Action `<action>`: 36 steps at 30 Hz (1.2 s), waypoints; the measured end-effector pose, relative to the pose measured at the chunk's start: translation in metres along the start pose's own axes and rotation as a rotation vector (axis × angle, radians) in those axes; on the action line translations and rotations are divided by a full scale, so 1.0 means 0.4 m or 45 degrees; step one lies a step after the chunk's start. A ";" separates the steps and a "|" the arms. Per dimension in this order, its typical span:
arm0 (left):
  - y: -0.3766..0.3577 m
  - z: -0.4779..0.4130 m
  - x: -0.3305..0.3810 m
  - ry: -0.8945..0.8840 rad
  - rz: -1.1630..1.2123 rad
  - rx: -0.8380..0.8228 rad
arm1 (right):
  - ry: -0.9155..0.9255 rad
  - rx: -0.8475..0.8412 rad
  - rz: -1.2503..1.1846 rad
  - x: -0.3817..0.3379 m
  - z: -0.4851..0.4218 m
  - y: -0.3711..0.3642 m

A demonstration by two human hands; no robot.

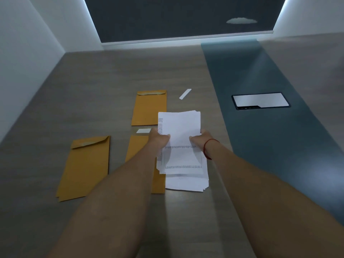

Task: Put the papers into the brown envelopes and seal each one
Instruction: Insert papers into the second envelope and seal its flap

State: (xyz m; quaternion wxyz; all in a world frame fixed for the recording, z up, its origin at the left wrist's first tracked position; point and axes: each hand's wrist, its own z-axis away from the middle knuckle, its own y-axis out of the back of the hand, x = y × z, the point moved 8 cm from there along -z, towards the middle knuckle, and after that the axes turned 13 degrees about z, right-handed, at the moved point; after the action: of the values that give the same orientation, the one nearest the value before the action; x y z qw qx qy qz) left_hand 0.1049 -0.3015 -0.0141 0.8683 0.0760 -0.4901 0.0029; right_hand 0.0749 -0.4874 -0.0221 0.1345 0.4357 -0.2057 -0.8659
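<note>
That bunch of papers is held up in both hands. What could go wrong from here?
1. The held papers are unevenly fanned, and the left hand and right hand pinch only their side edges, so sheets might slip out onto the stack below.
2. The nearest envelope seems to lie partly under that stack; pulling it out could scatter the sheets.

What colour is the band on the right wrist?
Red. The wrist band shows best in head view.
</note>
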 end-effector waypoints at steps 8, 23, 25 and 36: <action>0.122 -0.100 0.113 -0.080 -0.095 0.094 | 0.047 -0.175 0.393 -0.127 -0.047 -0.100; 0.264 -0.275 0.056 -0.206 -0.652 0.027 | 0.112 0.186 0.095 -0.284 -0.264 -0.172; 0.276 -0.283 0.046 -0.211 -0.603 0.031 | 0.109 0.223 0.046 -0.289 -0.276 -0.172; 0.251 -0.280 0.034 -0.139 -0.670 -0.125 | -0.013 0.343 -0.227 -0.273 -0.290 -0.166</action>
State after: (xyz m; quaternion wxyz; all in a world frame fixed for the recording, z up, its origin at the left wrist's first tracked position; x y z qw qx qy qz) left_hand 0.1993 -0.1881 -0.0464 0.8142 0.1585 -0.4991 -0.2507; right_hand 0.2289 -0.4118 -0.0392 -0.0035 0.4619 -0.2812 -0.8412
